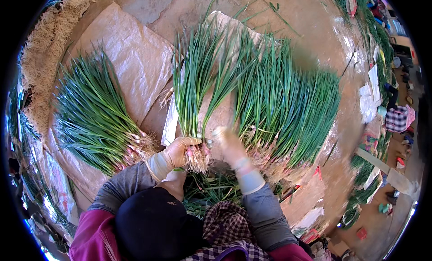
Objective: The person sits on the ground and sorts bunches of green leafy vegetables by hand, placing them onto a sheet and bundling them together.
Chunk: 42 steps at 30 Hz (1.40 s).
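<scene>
My left hand (173,154), in a pale glove, grips a small bunch of spring onions (190,102) just above their pinkish bulbs. The green leaves point away from me, and the tangled roots hang toward my lap. A few stalks lean to the right, apart from the rest of the bunch. My right hand (230,146), gloved too, is blurred by motion just right of the bulbs; whether its fingers hold anything is unclear. Beyond it lies a wide row of spring onions (287,109), roots toward me. Another pile of spring onions (96,115) lies to the left.
Brown sheeting (126,58) lies under the onions. Loose green leaves (214,190) are heaped between my forearms. A fibrous straw-coloured mass (47,55) runs along the left. Another person (398,118) is at the far right, near more greens.
</scene>
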Motion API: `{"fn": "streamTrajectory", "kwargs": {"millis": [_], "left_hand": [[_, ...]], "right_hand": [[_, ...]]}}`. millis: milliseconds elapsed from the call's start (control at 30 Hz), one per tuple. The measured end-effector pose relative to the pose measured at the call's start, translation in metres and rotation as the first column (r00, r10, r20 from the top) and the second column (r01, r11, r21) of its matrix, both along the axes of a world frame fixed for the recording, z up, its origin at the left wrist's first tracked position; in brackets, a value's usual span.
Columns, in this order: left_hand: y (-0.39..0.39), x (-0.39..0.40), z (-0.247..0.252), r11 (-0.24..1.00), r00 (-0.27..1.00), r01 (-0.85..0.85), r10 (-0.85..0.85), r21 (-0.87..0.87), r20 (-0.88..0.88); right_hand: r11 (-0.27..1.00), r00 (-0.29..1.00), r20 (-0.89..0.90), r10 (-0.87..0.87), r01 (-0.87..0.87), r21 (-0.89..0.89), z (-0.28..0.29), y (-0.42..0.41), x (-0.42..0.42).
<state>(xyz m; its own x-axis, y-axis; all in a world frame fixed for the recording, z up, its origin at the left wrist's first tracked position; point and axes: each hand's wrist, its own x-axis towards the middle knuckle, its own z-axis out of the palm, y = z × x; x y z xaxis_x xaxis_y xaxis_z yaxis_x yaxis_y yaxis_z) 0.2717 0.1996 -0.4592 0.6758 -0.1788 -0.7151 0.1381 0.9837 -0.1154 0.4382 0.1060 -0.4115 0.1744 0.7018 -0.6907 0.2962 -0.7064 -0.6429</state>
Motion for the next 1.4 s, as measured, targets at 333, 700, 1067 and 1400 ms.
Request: {"fn": "streamTrajectory", "kwargs": {"millis": [333, 700, 1067, 1400], "left_hand": [[0.021, 0.003, 0.036, 0.963, 0.975, 0.032, -0.089, 0.268, 0.203], [-0.001, 0.018, 0.02, 0.991, 0.985, 0.131, -0.129, -0.013, 0.113], [-0.004, 0.003, 0.008, 0.984, 0.985, 0.17, -0.171, 0.046, 0.027], [0.02, 0.031, 0.061, 0.95, 0.99, 0.1, -0.126, 0.296, 0.07]], "right_hand": [[0.896, 0.911, 0.211, -0.354, 0.395, -0.205, -0.033, -0.025, 0.055], [0.992, 0.979, 0.16, -0.126, 0.126, 0.006, 0.01, -0.012, 0.003], [0.823, 0.762, 0.637, -0.118, 0.434, -0.367, -0.068, -0.051, 0.001], [0.762, 0.794, 0.188, -0.578, 0.607, -0.226, 0.038, -0.058, 0.102]]}}
